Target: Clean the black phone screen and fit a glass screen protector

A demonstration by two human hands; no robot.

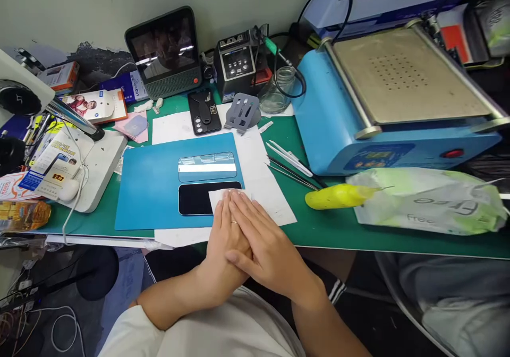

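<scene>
A phone with a black screen (194, 199) lies on the blue mat. A white wipe (215, 197) covers its right part. Pressing down on this wipe is my left hand (226, 243), its fingers stretched out and a ring on one of them. My right hand (266, 240) lies flat across the left one, fingers extended. Just behind the phone is a clear screen protector or glass panel (207, 174) with a white strip across it. The fingertips hide the phone's right end.
White paper (265, 187) extends under the blue mat (147, 187). To the right are tweezers (292, 160), a yellow bottle (337, 196), a wipes pack (426, 200) and a blue hot plate machine (330, 112). A black phone (204, 111) and a glass jar (278, 94) stand behind.
</scene>
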